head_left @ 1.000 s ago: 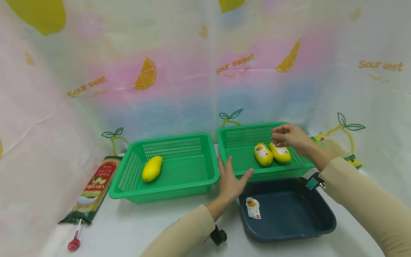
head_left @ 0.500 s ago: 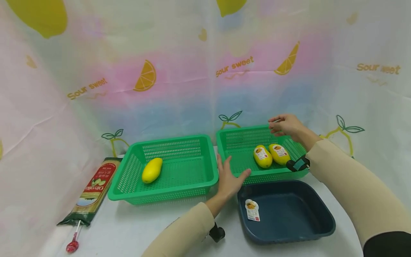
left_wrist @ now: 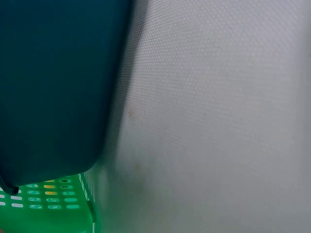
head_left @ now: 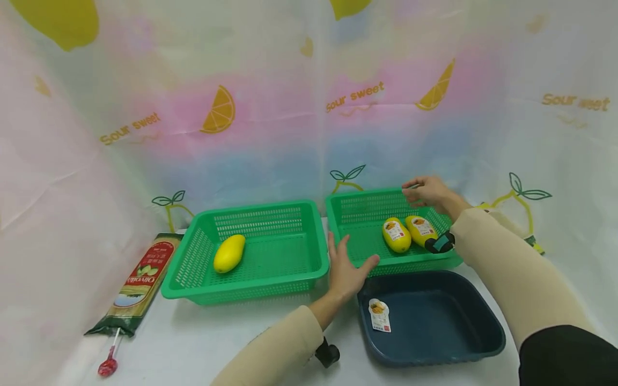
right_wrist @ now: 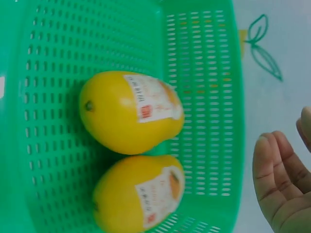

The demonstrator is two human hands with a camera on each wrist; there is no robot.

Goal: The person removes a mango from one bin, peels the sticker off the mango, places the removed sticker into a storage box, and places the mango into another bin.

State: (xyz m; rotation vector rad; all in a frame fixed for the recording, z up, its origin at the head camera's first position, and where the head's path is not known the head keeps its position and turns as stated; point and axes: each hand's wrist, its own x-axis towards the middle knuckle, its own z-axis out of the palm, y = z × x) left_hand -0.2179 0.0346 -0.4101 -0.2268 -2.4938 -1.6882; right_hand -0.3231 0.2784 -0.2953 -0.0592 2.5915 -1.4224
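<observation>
My right hand (head_left: pixel 432 194) hovers near the back rim of the right green basket (head_left: pixel 359 265), its fingers loosely bent and holding nothing. Two yellow mangoes with white labels, a left mango (head_left: pixel 397 236) and a right mango (head_left: pixel 421 230), lie side by side in that basket. In the right wrist view the hand (right_wrist: pixel 284 187) appears beyond the basket's rim, apart from both fruits. My left hand (head_left: pixel 346 274) has its fingers spread beside the gap between the baskets, near the right basket's front corner; contact is unclear. An unlabelled mango (head_left: pixel 229 253) lies in the left green basket (head_left: pixel 251 289).
A dark blue tub (head_left: pixel 434 321) stands in front of the right basket, with a loose label (head_left: pixel 379 315) inside its left side. A red-and-green food packet (head_left: pixel 145 279) and a red lollipop (head_left: pixel 108 366) lie at left. Behind the right arm, another packet (head_left: pixel 535 244) is partly hidden.
My right hand has moved up and back from above the right mango towards the back rim, uncovering that mango's label. The left hand and the fruits stay put.
</observation>
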